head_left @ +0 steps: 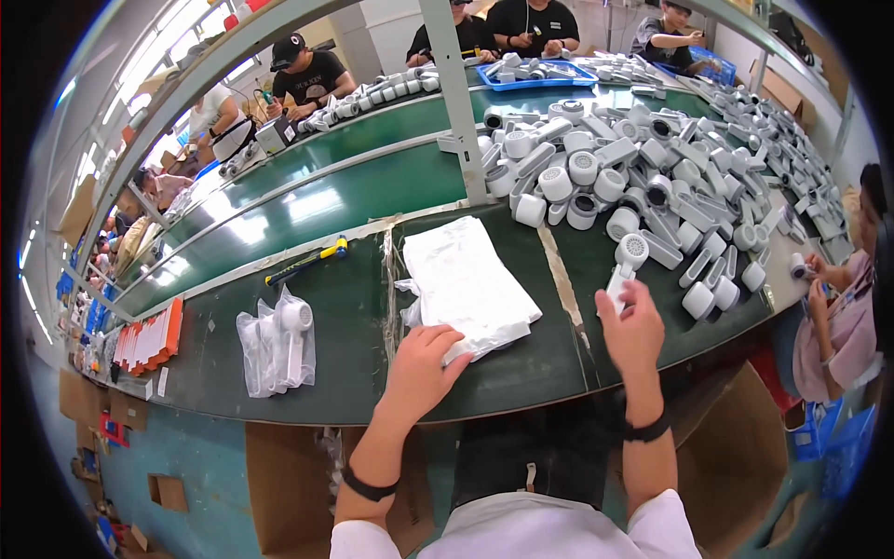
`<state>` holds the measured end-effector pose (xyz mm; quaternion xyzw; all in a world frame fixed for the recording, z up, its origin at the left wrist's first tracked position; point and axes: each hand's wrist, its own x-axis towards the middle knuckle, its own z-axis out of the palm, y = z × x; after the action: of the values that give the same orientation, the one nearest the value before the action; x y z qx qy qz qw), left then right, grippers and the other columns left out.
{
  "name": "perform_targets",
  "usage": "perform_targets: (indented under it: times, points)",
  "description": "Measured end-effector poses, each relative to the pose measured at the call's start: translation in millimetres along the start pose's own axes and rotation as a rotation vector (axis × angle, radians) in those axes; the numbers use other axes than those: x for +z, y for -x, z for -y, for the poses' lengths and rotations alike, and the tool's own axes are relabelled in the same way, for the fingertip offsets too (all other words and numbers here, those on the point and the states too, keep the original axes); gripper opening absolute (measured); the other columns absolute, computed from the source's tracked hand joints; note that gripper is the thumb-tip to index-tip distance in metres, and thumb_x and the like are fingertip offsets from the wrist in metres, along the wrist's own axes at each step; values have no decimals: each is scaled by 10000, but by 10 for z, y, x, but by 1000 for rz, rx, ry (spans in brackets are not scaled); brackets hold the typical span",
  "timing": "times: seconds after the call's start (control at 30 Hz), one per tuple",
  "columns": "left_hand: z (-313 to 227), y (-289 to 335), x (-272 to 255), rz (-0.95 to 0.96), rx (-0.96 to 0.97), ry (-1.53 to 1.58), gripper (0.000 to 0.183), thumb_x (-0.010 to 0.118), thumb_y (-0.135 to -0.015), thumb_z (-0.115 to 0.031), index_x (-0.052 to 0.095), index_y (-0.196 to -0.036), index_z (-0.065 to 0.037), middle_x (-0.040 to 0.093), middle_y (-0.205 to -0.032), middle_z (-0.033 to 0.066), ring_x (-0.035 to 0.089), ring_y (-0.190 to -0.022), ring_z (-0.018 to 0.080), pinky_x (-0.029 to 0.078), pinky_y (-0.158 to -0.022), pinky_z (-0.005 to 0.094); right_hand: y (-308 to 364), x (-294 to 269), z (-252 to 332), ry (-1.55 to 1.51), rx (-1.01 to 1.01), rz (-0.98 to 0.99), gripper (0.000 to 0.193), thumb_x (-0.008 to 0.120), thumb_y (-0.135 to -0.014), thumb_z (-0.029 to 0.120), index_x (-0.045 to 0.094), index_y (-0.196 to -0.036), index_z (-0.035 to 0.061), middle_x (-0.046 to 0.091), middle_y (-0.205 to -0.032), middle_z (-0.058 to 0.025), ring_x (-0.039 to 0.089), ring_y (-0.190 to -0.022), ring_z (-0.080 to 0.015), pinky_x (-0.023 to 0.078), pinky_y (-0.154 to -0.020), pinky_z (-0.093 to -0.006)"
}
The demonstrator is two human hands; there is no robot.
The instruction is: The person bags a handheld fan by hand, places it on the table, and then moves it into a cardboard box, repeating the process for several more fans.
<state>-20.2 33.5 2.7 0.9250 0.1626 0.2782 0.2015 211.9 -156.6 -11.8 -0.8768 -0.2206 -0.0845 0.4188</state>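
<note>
my right hand [633, 326] pinches a white handheld fan [626, 265] at one o'clock while my left hand [421, 368] presses curled fingers on the bag stack [466, 279], so i judge the slick top bag could slide off.

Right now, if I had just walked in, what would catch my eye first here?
Probably the big heap of white handheld devices piled across the green table, upper right. Nearer, the right hand lifts one white device from the heap's edge, while the left hand rests on a stack of clear plastic bags. Bagged devices lie further left.
</note>
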Motion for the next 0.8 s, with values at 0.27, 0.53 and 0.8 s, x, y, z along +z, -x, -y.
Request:
perform_targets:
  times: [0.27, 0.53, 0.8]
  points:
    - [95, -118, 304, 49, 3, -178, 161, 750, -777, -190, 693, -848, -57, 649, -875, 83, 592, -815, 301, 483, -719, 404, -467, 156, -304, 450, 54, 261, 788, 699, -772, 522, 391, -1339, 70, 660, -997, -177, 649, -959, -383, 527, -788, -456]
    - [143, -134, 298, -58, -113, -7, 135, 677, -848, -128, 670, -909, -7, 649, -907, 135, 613, -856, 333, 492, -745, 396, -251, -55, -340, -862, 504, 371, 633, 581, -758, 145, 414, -1356, 22, 655, -1030, -167, 684, -848, -341, 569, -756, -468]
    - [126, -181, 234, -38, 9, -32, 147, 683, -851, -125, 676, -940, -8, 650, -891, 128, 619, -823, 305, 491, -727, 370, 473, -116, -125, -1503, 448, 594, 696, 456, -654, 114, 422, -1340, -1, 607, -994, -167, 651, -787, -327, 557, -727, -432]
